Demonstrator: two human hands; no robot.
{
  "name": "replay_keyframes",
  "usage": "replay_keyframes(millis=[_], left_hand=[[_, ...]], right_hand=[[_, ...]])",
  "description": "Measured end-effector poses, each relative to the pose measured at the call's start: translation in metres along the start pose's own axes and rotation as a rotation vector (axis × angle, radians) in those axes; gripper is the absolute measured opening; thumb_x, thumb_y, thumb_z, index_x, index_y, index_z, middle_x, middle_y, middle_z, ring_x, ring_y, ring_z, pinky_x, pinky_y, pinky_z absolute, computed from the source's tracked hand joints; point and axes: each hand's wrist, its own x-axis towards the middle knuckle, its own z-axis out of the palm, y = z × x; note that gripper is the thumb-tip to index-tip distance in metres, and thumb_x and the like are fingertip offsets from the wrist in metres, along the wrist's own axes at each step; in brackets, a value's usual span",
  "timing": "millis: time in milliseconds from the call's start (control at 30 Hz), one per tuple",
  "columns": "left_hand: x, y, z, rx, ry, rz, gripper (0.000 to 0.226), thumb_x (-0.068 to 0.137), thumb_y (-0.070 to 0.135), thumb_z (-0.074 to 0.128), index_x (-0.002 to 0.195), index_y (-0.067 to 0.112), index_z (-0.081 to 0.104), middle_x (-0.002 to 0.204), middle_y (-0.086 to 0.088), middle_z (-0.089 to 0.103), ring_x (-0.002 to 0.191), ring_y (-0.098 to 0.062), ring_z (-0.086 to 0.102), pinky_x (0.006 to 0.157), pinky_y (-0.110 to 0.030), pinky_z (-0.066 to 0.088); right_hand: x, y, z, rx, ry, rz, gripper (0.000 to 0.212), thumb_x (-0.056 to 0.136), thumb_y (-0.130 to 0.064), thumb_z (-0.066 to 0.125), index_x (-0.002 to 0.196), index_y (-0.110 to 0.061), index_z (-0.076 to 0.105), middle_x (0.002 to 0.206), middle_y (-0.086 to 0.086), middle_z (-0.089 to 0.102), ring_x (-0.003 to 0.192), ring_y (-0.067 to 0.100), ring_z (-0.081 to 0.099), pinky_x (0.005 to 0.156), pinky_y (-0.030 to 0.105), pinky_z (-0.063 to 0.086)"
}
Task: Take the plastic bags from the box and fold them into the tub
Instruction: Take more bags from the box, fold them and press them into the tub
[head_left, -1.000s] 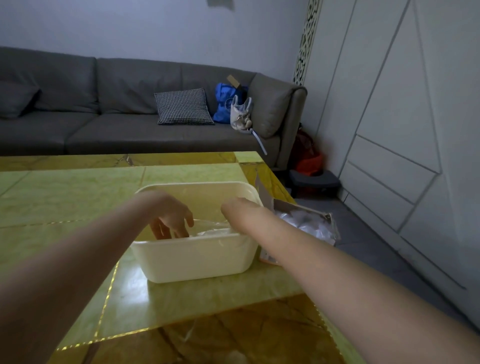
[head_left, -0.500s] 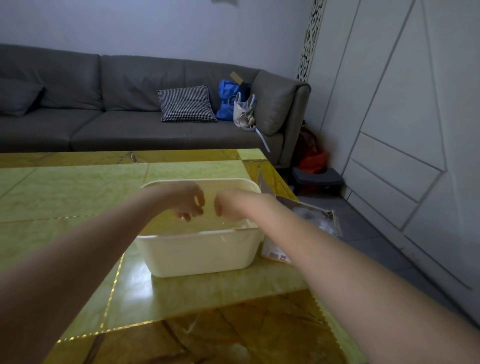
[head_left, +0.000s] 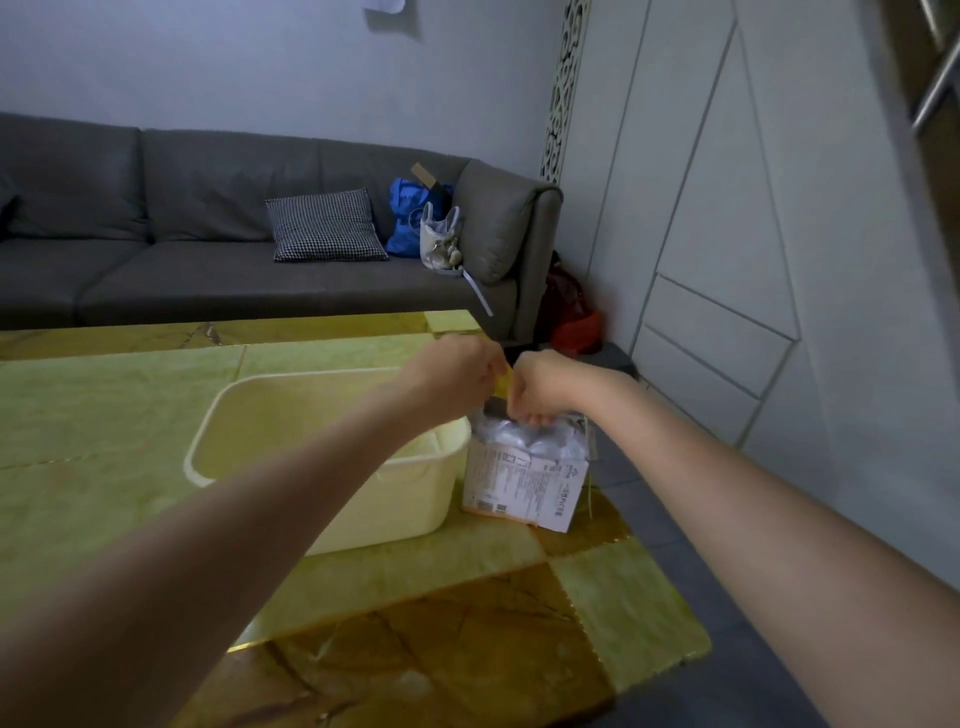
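Observation:
A cream plastic tub (head_left: 249, 415) stands on the yellow-green table, with my left forearm crossing over it. Right beside it on the right is an open printed cardboard box (head_left: 524, 486) with crumpled clear plastic bags (head_left: 535, 444) showing at its top. Both hands are close together above the box opening. My right hand (head_left: 540, 387) pinches the top of the plastic bags with curled fingers. The fingers of my left hand (head_left: 457, 374) curl at the box's left flap, and I cannot tell what they hold.
The table (head_left: 104, 415) ends just right of the box, with dark floor beyond. Behind the table is a grey sofa (head_left: 182, 260) with a checked cushion (head_left: 324, 226) and a blue bag (head_left: 410, 213). White panelled cabinets (head_left: 727, 260) line the right side.
Both hands have lifted out of the tub and moved right to the box opening. My view has turned right, so the box is now more central.

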Motion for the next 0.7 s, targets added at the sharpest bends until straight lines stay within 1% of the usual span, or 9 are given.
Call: replay_keyframes(millis=[100, 200, 267, 333, 433, 500, 567, 633, 700], left_hand=[[-0.003, 0.009, 0.021, 0.321, -0.213, 0.138, 0.030, 0.091, 0.017, 0.046, 0.116, 0.024, 0.062, 0.114, 0.005, 0.064, 0.109, -0.016, 0.058, 0.097, -0.032, 0.038], [-0.006, 0.010, 0.030, 0.542, -0.278, 0.178, 0.023, 0.094, 0.020, 0.044, 0.111, 0.022, 0.060, 0.111, 0.004, 0.062, 0.109, -0.017, 0.054, 0.100, -0.034, 0.030], [-0.005, 0.013, 0.031, 0.590, -0.285, 0.164, 0.022, 0.095, 0.021, 0.044, 0.110, 0.021, 0.060, 0.111, 0.003, 0.061, 0.109, -0.018, 0.054, 0.100, -0.034, 0.030], [-0.002, 0.017, 0.032, 0.627, -0.285, 0.159, 0.019, 0.096, 0.022, 0.043, 0.108, 0.020, 0.057, 0.110, 0.001, 0.061, 0.108, -0.019, 0.054, 0.099, -0.033, 0.030], [0.003, 0.022, 0.034, 0.649, -0.286, 0.140, 0.016, 0.097, 0.022, 0.043, 0.108, 0.022, 0.054, 0.110, 0.001, 0.061, 0.107, -0.019, 0.055, 0.094, -0.030, 0.032], [0.007, 0.025, 0.035, 0.644, -0.297, 0.125, 0.019, 0.096, 0.019, 0.044, 0.112, 0.020, 0.054, 0.114, -0.001, 0.060, 0.109, -0.020, 0.055, 0.092, -0.030, 0.035], [0.009, 0.025, 0.036, 0.620, -0.306, 0.106, 0.022, 0.095, 0.016, 0.045, 0.114, 0.017, 0.056, 0.114, -0.003, 0.060, 0.106, -0.022, 0.058, 0.084, -0.028, 0.040], [0.008, 0.024, 0.036, 0.607, -0.316, 0.108, 0.021, 0.094, 0.017, 0.048, 0.111, 0.015, 0.059, 0.111, -0.003, 0.061, 0.100, -0.021, 0.060, 0.073, -0.025, 0.040], [0.007, 0.023, 0.036, 0.612, -0.343, 0.116, 0.020, 0.094, 0.021, 0.049, 0.110, 0.015, 0.060, 0.108, -0.002, 0.061, 0.100, -0.020, 0.060, 0.072, -0.025, 0.037]], right_hand=[[0.002, 0.010, 0.020, 0.000, -0.067, 0.034, 0.012, 0.087, -0.016, 0.063, 0.088, -0.004, 0.064, 0.067, 0.004, 0.060, 0.057, 0.016, 0.058, 0.057, 0.027, 0.050], [0.007, 0.013, 0.032, 0.007, 0.035, 0.001, 0.009, 0.081, -0.003, 0.062, 0.085, 0.001, 0.068, 0.073, 0.008, 0.059, 0.070, 0.022, 0.059, 0.061, 0.030, 0.046], [0.009, 0.014, 0.034, -0.005, 0.062, 0.002, 0.007, 0.077, -0.001, 0.063, 0.073, -0.004, 0.067, 0.070, 0.006, 0.060, 0.069, 0.021, 0.059, 0.061, 0.030, 0.047], [0.010, 0.016, 0.036, -0.012, 0.050, -0.001, 0.023, 0.079, -0.007, 0.064, 0.059, -0.011, 0.053, 0.061, 0.002, 0.053, 0.063, 0.019, 0.053, 0.055, 0.027, 0.041], [0.011, 0.021, 0.037, 0.045, 0.021, 0.009, 0.027, 0.082, -0.008, 0.063, 0.060, -0.013, 0.048, 0.064, 0.003, 0.051, 0.058, 0.017, 0.052, 0.048, 0.023, 0.040], [0.012, 0.024, 0.036, 0.073, 0.005, 0.013, 0.024, 0.080, -0.006, 0.067, 0.064, -0.012, 0.050, 0.071, 0.006, 0.057, 0.064, 0.020, 0.059, 0.051, 0.024, 0.048], [0.013, 0.024, 0.036, 0.065, 0.000, 0.029, 0.025, 0.079, -0.006, 0.070, 0.065, -0.012, 0.050, 0.071, 0.006, 0.057, 0.063, 0.019, 0.059, 0.054, 0.026, 0.050], [0.012, 0.021, 0.037, 0.021, 0.041, 0.053, 0.029, 0.079, -0.005, 0.068, 0.062, -0.012, 0.046, 0.065, 0.003, 0.050, 0.055, 0.014, 0.050, 0.046, 0.022, 0.041], [0.011, 0.019, 0.038, 0.027, 0.102, 0.061, 0.034, 0.080, -0.009, 0.067, 0.058, -0.012, 0.042, 0.062, 0.003, 0.044, 0.058, 0.018, 0.046, 0.046, 0.025, 0.035]])
